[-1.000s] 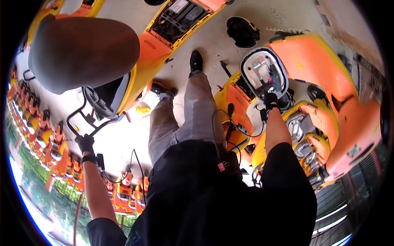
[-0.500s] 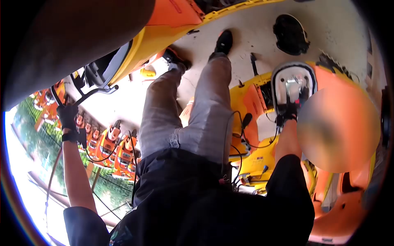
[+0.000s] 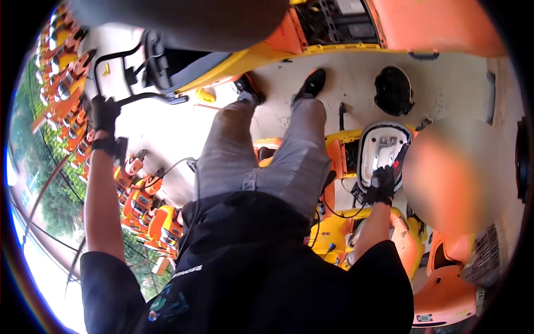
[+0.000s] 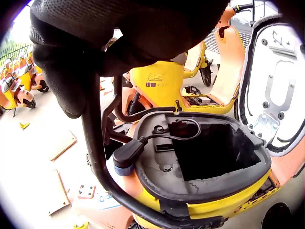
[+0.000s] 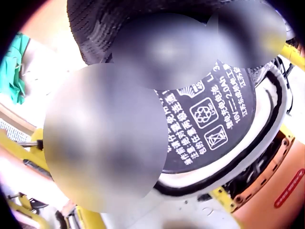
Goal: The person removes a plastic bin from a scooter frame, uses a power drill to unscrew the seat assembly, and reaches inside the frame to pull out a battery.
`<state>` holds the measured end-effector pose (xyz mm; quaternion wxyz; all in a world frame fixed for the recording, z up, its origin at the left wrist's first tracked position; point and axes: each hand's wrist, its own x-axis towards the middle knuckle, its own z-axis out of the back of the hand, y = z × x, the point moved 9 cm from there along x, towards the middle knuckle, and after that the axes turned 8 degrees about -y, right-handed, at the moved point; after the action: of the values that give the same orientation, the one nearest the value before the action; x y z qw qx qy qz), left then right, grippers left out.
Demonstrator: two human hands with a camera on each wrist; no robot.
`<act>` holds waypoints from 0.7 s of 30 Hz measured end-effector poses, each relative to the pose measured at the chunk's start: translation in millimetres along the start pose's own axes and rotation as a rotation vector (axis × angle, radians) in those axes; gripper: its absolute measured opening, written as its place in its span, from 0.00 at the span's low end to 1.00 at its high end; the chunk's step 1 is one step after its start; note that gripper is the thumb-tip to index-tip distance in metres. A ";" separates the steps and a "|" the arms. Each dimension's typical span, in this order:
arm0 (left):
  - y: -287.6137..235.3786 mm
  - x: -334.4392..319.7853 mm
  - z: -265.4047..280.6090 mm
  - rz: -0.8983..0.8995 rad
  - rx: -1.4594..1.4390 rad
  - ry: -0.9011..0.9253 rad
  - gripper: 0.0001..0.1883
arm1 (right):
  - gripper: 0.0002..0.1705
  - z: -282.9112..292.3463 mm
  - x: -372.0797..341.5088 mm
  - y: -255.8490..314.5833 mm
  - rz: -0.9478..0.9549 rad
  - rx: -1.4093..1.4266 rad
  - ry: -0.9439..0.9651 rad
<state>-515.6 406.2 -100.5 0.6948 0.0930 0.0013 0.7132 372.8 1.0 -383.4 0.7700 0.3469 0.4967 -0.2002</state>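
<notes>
My gloved left hand (image 3: 104,114) grips the black tubular rail (image 4: 94,138) at the tail of a yellow and orange scooter. Beside that rail, a black plug with a cable (image 4: 127,156) lies at the rim of the seat compartment (image 4: 200,191), whose white-lined seat lid (image 4: 259,90) stands raised. In my gloved right hand (image 3: 380,187) is a cordless drill (image 3: 400,158), its handle in my fingers. Its battery base (image 5: 205,119) shows a printed label. The drill overlaps a second scooter's white seat underside (image 3: 375,147). Blurred patches hide part of the right wrist view.
A black tub (image 3: 392,92) lies on the pale floor between the scooters. A small yellow part (image 3: 205,95) lies near my feet. Several more scooters (image 3: 142,203) stand in rows at the left. An orange body panel (image 3: 448,295) is at the lower right.
The head view has swung, shifting the scooters and floor across the frame. My left hand stays on the rail, and my right hand still holds the drill by the white seat underside.
</notes>
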 end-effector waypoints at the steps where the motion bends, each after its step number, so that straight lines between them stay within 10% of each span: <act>1: -71.2 -4.3 0.8 -0.553 0.500 0.199 0.08 | 0.19 -14.6 -16.8 8.8 -0.017 -0.002 0.000; 2: 20.8 -9.7 -28.4 0.175 -0.181 0.161 0.12 | 0.19 -26.2 -28.9 15.9 -0.030 -0.002 0.004; 3: -47.4 -7.8 15.5 0.683 -0.142 0.193 0.16 | 0.23 -60.7 -40.6 19.9 -0.157 0.164 0.410; 4: -50.3 -7.3 15.9 0.469 -0.072 0.090 0.18 | 0.26 -77.5 -62.2 37.1 -0.072 0.097 0.234; 6: -94.0 -2.9 44.0 0.460 -0.047 0.045 0.18 | 0.24 -116.8 -88.7 53.6 -0.138 0.057 0.517; 7: -99.9 -2.4 46.5 0.398 -0.038 0.010 0.17 | 0.20 -118.2 -108.3 77.4 0.068 -0.159 0.149; 11: -109.6 -4.4 57.1 0.483 -0.139 -0.029 0.16 | 0.15 -157.2 -105.9 110.0 0.175 -0.141 0.582; 14: -110.8 -9.6 59.2 0.497 -0.176 -0.054 0.16 | 0.15 -183.8 -162.9 151.8 0.452 -0.395 0.561; 21: -112.8 -10.0 62.0 0.488 -0.299 -0.103 0.15 | 0.09 -232.5 -253.9 155.2 0.382 -0.489 0.759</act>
<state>-395.3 392.2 -55.6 0.5077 0.0229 -0.1616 0.8459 220.4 267.6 -163.6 0.6166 0.2893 0.7022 0.2074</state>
